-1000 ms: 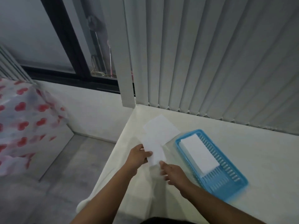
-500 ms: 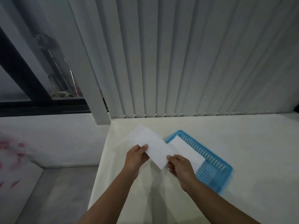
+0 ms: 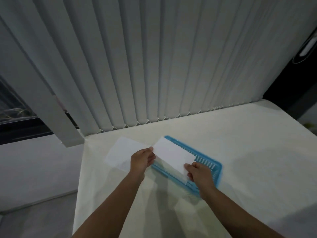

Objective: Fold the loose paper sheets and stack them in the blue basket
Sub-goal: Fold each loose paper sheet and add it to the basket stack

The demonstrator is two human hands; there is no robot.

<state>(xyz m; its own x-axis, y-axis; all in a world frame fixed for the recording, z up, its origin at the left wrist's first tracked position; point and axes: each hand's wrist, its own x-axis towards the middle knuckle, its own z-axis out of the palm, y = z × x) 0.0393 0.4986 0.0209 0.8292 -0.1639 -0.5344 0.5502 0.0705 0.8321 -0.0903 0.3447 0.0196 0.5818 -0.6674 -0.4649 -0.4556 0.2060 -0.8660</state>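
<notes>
A folded white sheet (image 3: 173,154) hangs over the blue basket (image 3: 215,169), held at both ends. My left hand (image 3: 141,160) pinches its left end and my right hand (image 3: 199,174) pinches its near right corner. The basket lies on the white table, and the folded sheet hides most of its inside. A loose white sheet (image 3: 123,152) lies flat on the table to the left of the basket, partly under my left hand.
The white table (image 3: 240,152) runs right and toward me, with its left edge beside the loose sheet. Vertical blinds (image 3: 154,66) hang along the table's far edge. A dark window frame (image 3: 17,127) is at the left.
Both hands have carried the folded sheet to the right, from beside the basket to over it. The view has swung right and the loose sheet stays on the table.
</notes>
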